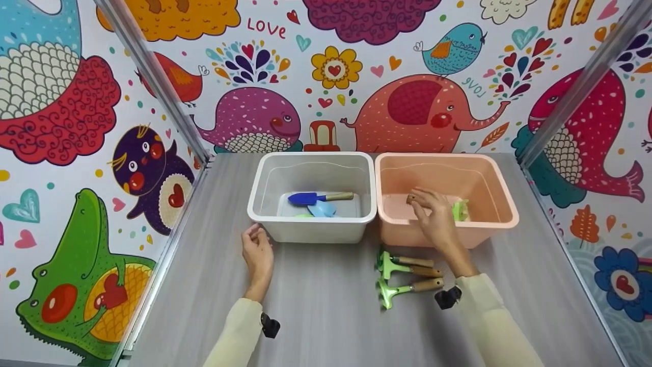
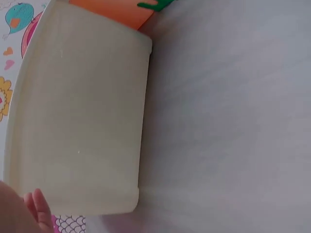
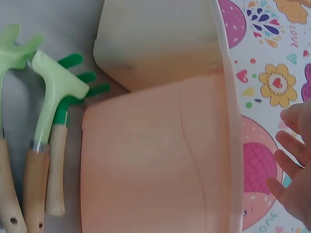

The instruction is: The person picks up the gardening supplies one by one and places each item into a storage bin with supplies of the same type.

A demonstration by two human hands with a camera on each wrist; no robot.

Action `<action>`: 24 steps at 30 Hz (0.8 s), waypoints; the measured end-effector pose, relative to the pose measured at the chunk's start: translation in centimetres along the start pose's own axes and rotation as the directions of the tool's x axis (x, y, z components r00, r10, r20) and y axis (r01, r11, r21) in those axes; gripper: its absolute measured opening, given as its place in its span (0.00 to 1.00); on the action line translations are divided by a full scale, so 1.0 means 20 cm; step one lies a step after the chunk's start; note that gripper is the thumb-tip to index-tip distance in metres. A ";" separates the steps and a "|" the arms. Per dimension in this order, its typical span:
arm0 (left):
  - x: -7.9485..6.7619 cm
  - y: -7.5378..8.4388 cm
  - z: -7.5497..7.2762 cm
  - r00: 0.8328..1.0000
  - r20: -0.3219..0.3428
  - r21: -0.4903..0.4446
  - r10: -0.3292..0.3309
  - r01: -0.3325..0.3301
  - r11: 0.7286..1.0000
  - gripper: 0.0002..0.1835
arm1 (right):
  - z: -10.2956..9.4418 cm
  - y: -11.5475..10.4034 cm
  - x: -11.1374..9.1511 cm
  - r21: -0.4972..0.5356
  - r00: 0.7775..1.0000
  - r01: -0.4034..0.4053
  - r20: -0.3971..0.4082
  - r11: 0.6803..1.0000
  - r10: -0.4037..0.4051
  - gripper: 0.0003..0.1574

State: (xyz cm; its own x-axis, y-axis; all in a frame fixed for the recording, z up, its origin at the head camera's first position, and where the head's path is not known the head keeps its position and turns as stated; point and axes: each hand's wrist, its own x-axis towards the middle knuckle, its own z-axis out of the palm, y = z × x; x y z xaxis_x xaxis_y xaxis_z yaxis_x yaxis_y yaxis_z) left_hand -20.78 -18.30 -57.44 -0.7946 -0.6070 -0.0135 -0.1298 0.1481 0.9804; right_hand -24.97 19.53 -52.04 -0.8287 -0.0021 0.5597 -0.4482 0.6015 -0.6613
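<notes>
My right hand (image 1: pixel 435 214) hangs over the peach bin (image 1: pixel 496 204), fingers loosely bent and spread. Inside that bin lies a light green tool head (image 1: pixel 460 210); a brown wooden handle end (image 1: pixel 410 199) shows by the fingertips, the stretch between hidden under the hand. From the right wrist, the fingers (image 3: pixel 291 167) appear above the rim with nothing between them. My left hand (image 1: pixel 258 255) is relaxed at the front left corner of the pale grey bin (image 1: pixel 316 230), fingertips close by its rim. That bin holds a blue trowel (image 1: pixel 304 199) with a wooden handle.
Beneath the trowel are a light blue piece (image 1: pixel 323 209) and a partly hidden green one. Before the peach bin lie two light green rakes (image 1: pixel 389 293) and a dark green fork (image 3: pixel 60 114), all wooden-handled. Patterned walls and metal posts (image 1: pixel 153 76) border the grey table (image 1: pixel 326 316).
</notes>
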 end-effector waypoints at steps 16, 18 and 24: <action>-0.28 0.00 0.26 0.976 0.185 0.088 0.113 -0.131 0.988 0.09 | -0.27 0.13 -0.07 -0.065 0.981 -0.131 -0.150 0.989 0.121 0.17; -0.32 -0.02 0.29 0.957 0.239 0.081 0.163 -0.187 0.979 0.09 | -0.31 0.16 -0.08 -0.079 0.978 -0.147 -0.161 0.986 0.133 0.18; -0.45 -0.08 0.38 0.863 0.418 0.070 0.284 -0.342 0.937 0.09 | -0.43 0.24 -0.10 -0.153 0.963 -0.242 -0.154 0.958 0.219 0.20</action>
State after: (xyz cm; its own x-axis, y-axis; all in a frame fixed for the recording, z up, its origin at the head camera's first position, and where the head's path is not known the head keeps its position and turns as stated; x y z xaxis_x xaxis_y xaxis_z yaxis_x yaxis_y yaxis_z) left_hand -17.86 -7.08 -60.34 -0.9704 -0.1556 0.1845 0.1087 0.4009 0.9096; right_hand -22.66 29.31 -51.99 -0.8450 0.2527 0.4713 -0.1774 0.6989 -0.6929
